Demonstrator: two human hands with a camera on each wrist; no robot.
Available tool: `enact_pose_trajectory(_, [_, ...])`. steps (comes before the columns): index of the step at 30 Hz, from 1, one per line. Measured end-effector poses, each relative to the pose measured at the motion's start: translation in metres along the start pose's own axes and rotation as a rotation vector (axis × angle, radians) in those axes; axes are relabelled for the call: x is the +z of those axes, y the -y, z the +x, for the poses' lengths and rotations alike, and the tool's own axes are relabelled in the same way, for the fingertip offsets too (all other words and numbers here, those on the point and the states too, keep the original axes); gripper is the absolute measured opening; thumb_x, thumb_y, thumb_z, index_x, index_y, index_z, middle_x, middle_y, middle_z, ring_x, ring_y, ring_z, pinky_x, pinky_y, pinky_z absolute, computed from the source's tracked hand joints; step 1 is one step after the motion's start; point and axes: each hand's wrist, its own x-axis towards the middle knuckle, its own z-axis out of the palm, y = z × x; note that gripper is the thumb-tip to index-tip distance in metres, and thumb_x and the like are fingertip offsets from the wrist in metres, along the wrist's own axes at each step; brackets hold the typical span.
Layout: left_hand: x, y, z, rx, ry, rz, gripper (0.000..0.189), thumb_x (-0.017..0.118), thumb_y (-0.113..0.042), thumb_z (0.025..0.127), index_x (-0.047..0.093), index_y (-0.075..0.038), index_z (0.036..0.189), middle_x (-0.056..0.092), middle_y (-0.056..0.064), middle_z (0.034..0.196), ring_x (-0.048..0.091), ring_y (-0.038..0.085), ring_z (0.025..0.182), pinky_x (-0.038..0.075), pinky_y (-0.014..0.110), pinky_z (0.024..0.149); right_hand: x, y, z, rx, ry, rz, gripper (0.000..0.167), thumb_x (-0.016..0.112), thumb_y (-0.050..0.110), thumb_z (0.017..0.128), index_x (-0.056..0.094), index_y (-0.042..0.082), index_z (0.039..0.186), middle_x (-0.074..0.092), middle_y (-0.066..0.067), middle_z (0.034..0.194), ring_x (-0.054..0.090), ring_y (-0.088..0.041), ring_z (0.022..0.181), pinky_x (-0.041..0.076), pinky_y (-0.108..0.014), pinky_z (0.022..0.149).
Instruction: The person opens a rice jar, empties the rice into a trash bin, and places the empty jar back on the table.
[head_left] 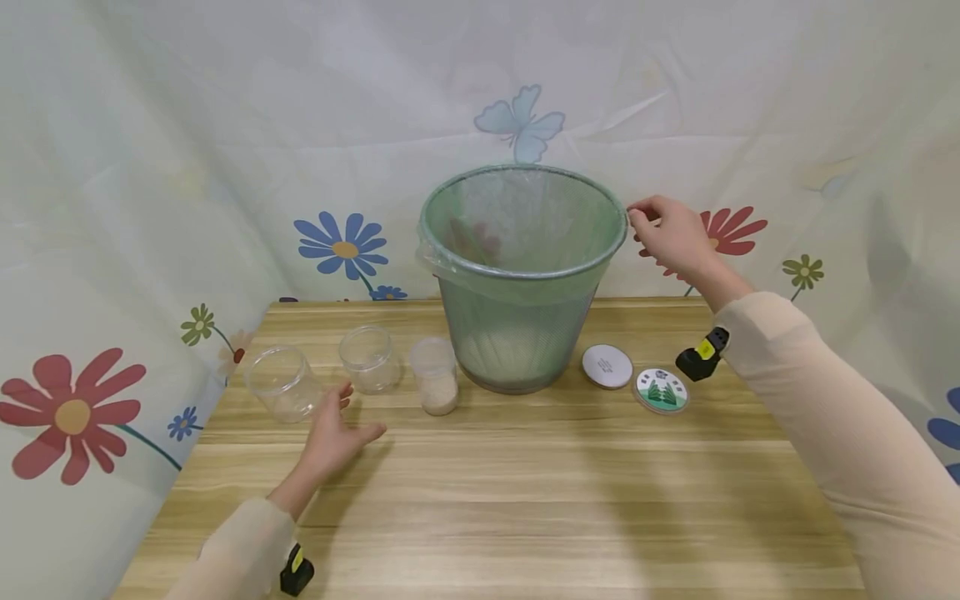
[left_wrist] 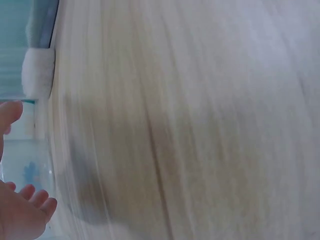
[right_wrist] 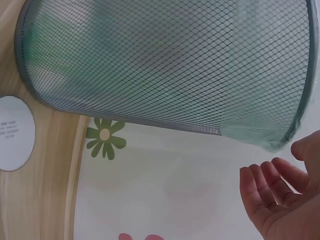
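A green mesh waste bin (head_left: 517,325) lined with a thin clear bag stands at the back of the wooden table. My right hand (head_left: 671,237) is raised at the bin's right rim, fingers loosely bent. In the right wrist view, a small gap separates this hand (right_wrist: 285,192) from the rim. Over the table at the left, my left hand (head_left: 335,442) has its fingers and thumb spread, holding nothing. It is nearest to a clear jar (head_left: 283,385) and a second clear jar (head_left: 370,360). A third clear jar (head_left: 437,392) with whitish contents at its bottom stands beside the bin.
Two round lids lie right of the bin: a plain white lid (head_left: 607,367) and a lid with a green leaf-like print (head_left: 661,392). A flowered curtain (head_left: 360,100) hangs behind and beside the table (head_left: 525,500). Small black cameras sit at both wrists.
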Motion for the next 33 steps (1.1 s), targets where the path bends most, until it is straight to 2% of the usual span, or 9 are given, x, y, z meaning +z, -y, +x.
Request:
enact_pose_trajectory(4, [0.006,-0.001,-0.002,0.019,0.022,0.003,0.091,0.078,-0.021,0.071,0.024,0.001,0.141,0.037,0.021,0.139,0.036,0.040,0.126,0.034,0.053,0.101,0.004,-0.007,-0.003,-0.021,-0.026,-0.020,0.047,0.036,0.038,0.096,0.047,0.005,0.127,0.054,-0.015,0.114,0.060,-0.029,0.089,0.047,-0.022,0.062])
enact_pose_trajectory(10, [0.017,-0.005,-0.004,0.059,0.065,0.011,0.091,0.080,-0.024,0.070,0.028,-0.001,0.140,0.038,0.019,0.140,0.036,0.039,0.127,0.033,0.053,0.102,0.016,-0.016,-0.008,-0.074,-0.039,-0.025,0.039,0.041,0.027,0.096,0.050,-0.002,0.121,0.054,-0.020,0.116,0.055,-0.035,0.101,0.049,-0.045,0.081])
enact_pose_trajectory(13, [0.023,-0.008,-0.002,0.082,0.079,-0.001,0.092,0.081,-0.025,0.069,0.029,-0.002,0.140,0.039,0.018,0.140,0.036,0.038,0.127,0.033,0.052,0.103,0.021,-0.020,-0.011,-0.102,-0.051,-0.037,0.036,0.044,0.024,0.095,0.051,-0.002,0.118,0.055,-0.021,0.114,0.054,-0.037,0.103,0.047,-0.050,0.083])
enact_pose_trajectory(18, [0.033,-0.014,0.004,0.110,0.109,-0.020,0.093,0.081,-0.026,0.068,0.028,-0.003,0.141,0.037,0.016,0.142,0.035,0.035,0.130,0.031,0.049,0.106,0.026,-0.024,-0.016,-0.103,-0.048,-0.040,0.036,0.046,0.026,0.095,0.052,0.000,0.119,0.055,-0.019,0.115,0.054,-0.036,0.105,0.048,-0.050,0.083])
enact_pose_trajectory(25, [0.044,-0.024,0.013,0.174,0.118,-0.077,0.094,0.081,-0.017,0.068,0.025,-0.001,0.142,0.033,0.018,0.144,0.032,0.036,0.132,0.028,0.046,0.108,0.036,-0.029,-0.024,-0.122,-0.047,-0.029,0.033,0.048,0.021,0.094,0.052,0.000,0.119,0.055,-0.019,0.113,0.055,-0.036,0.104,0.049,-0.050,0.083])
enact_pose_trajectory(33, [0.052,-0.029,0.024,0.171,0.112,-0.098,0.095,0.081,-0.020,0.069,0.024,-0.005,0.143,0.030,0.013,0.147,0.031,0.033,0.133,0.029,0.044,0.109,0.049,-0.032,-0.037,-0.177,-0.017,-0.032,0.030,0.052,0.016,0.092,0.053,-0.002,0.115,0.056,-0.019,0.110,0.056,-0.035,0.101,0.048,-0.049,0.085])
